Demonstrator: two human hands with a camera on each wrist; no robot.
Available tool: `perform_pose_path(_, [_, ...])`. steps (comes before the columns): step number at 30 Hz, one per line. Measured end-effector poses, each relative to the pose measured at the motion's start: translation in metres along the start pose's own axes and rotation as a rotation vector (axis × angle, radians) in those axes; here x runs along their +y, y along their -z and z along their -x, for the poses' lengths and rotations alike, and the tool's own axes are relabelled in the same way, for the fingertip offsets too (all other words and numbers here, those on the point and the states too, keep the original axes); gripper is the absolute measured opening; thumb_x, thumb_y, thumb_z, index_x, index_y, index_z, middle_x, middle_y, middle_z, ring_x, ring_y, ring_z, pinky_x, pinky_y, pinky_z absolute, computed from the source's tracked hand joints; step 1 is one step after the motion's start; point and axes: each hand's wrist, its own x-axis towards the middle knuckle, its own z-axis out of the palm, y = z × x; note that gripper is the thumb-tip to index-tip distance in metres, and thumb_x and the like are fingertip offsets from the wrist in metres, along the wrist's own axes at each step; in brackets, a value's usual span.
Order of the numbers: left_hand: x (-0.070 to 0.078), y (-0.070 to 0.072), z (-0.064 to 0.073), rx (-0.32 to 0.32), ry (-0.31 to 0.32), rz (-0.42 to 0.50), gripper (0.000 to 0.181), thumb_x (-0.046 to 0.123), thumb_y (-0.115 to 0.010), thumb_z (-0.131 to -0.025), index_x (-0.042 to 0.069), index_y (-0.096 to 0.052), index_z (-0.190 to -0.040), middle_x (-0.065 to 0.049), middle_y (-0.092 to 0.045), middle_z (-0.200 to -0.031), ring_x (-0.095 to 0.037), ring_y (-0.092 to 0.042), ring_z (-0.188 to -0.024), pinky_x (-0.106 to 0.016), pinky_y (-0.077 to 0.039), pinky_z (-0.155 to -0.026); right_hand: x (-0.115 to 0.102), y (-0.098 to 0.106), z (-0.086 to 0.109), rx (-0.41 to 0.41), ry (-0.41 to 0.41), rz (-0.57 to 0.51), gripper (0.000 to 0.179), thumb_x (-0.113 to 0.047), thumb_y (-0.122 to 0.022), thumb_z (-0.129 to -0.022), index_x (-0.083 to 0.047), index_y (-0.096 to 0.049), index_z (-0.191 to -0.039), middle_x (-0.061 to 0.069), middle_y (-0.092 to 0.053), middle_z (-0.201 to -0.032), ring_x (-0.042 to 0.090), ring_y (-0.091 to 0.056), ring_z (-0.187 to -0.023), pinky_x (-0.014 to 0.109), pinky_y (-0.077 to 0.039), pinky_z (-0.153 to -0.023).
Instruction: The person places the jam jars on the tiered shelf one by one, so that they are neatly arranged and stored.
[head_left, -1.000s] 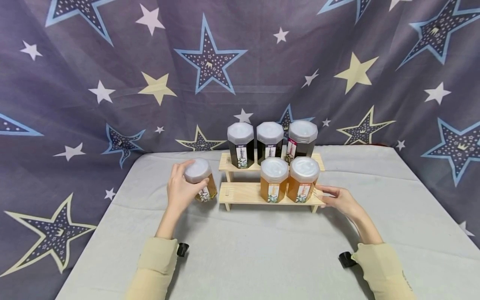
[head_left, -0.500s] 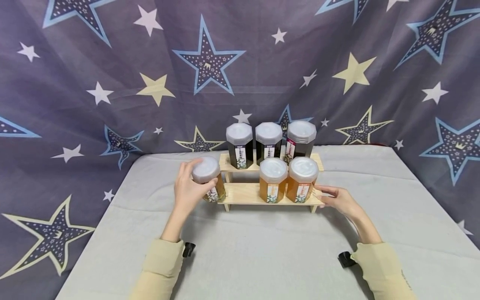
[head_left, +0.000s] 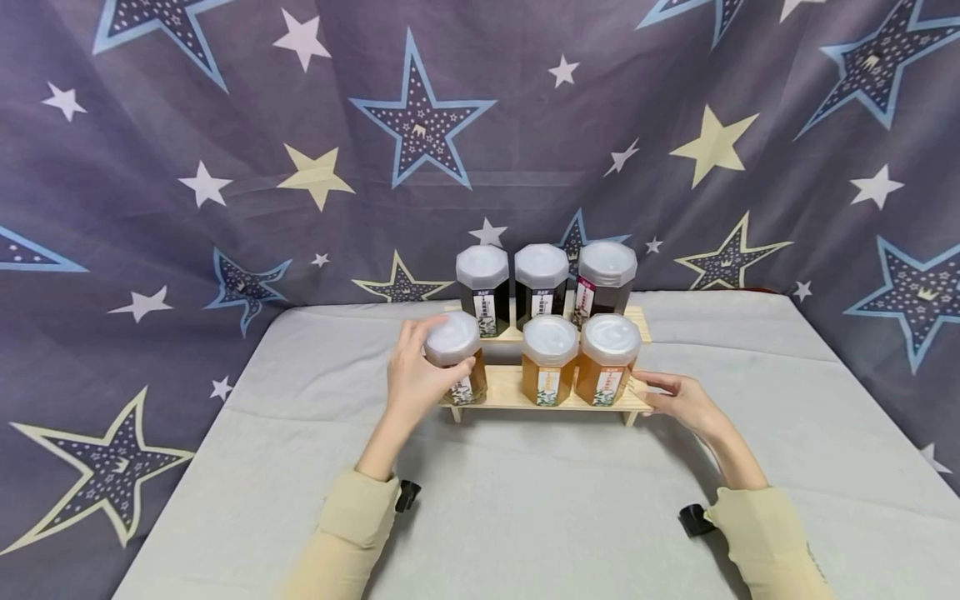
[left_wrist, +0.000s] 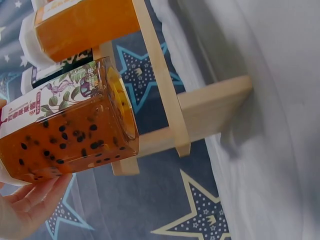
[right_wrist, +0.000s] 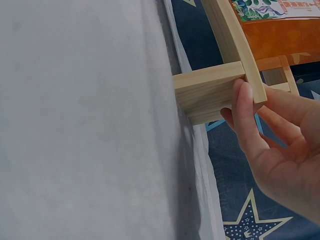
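Note:
My left hand [head_left: 417, 372] grips a clear jar [head_left: 467, 384] with a whitish lid, thumb and fingers around its upper part. In the left wrist view this jar [left_wrist: 65, 142] holds orange contents with dark seeds and has a printed label. Its base hangs slightly tilted near the left end of the lower shelf, with a gap visible between them. My right hand [head_left: 681, 405] pinches the right end of a two-tier wooden rack [head_left: 504, 388]; the right wrist view shows the fingers at the shelf's end [right_wrist: 252, 92], beside its leg.
On the lower shelf stand two orange jars, one in the middle [head_left: 548, 379] and one at the right [head_left: 604, 379]. Three dark jars line the upper tier: left [head_left: 486, 304], middle [head_left: 540, 298] and right [head_left: 606, 296]. A grey cloth [head_left: 540, 517] covers the table before a star-patterned curtain [head_left: 495, 100].
My left hand has carried its jar rightward, from beside the rack to over the left end of the lower shelf. The right hand keeps its hold on the rack.

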Motion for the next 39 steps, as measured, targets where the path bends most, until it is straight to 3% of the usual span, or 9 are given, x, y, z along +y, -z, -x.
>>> perform_pose_path(4, [0.002,-0.005,0.000,-0.017,0.009,0.005,0.058,0.020,-0.079,-0.057,0.012,-0.057,-0.110,-0.007,-0.051,-0.099,-0.025,-0.053,-0.089,-0.042,-0.044,-0.075,0.002,0.002,0.000,-0.038,0.079,-0.046,0.045,-0.015,-0.062,-0.081,0.008,-0.051,-0.118,0.009,-0.060,-0.111,0.010,-0.063,-0.073,0.030,-0.051,-0.066])
perform_pose_path(7, [0.004,-0.008,-0.001,-0.029,0.014,0.009,0.058,0.020,-0.079,-0.057,0.013,-0.056,-0.110,-0.006,-0.051,-0.099,-0.025,-0.052,-0.089,-0.041,-0.043,-0.076,0.002,0.001,-0.001,-0.024,0.053,-0.041,0.046,-0.012,-0.061,-0.082,0.011,-0.048,-0.119,0.019,-0.056,-0.114,0.011,-0.063,-0.073,0.031,-0.051,-0.066])
perform_pose_path(11, [0.008,-0.011,-0.001,-0.040,0.012,0.001,0.059,0.021,-0.078,-0.057,0.013,-0.056,-0.111,-0.006,-0.051,-0.099,-0.025,-0.052,-0.089,-0.041,-0.043,-0.075,0.000,0.000,-0.001,0.006,-0.039,0.007,0.047,-0.005,-0.057,-0.084,0.017,-0.039,-0.122,0.035,-0.041,-0.122,0.008,-0.062,-0.074,0.034,-0.051,-0.070])
perform_pose_path(19, [0.009,-0.019,-0.001,-0.033,-0.011,-0.013,0.059,0.021,-0.079,-0.056,0.012,-0.056,-0.110,-0.008,-0.051,-0.099,-0.026,-0.053,-0.088,-0.042,-0.044,-0.074,-0.001,0.000,-0.001,0.003,-0.063,0.005,0.047,-0.003,-0.056,-0.084,0.016,-0.039,-0.123,0.035,-0.039,-0.124,0.007,-0.062,-0.075,0.032,-0.051,-0.070])
perform_pose_path(39, [0.010,-0.032,0.001,-0.073,0.032,-0.027,0.062,0.023,-0.078,-0.056,0.014,-0.055,-0.113,-0.007,-0.050,-0.102,-0.027,-0.052,-0.090,-0.044,-0.042,-0.075,0.000,0.000,-0.001,0.001,-0.043,0.012,0.047,-0.003,-0.056,-0.084,0.017,-0.039,-0.122,0.035,-0.040,-0.122,0.007,-0.062,-0.073,0.030,-0.051,-0.068])
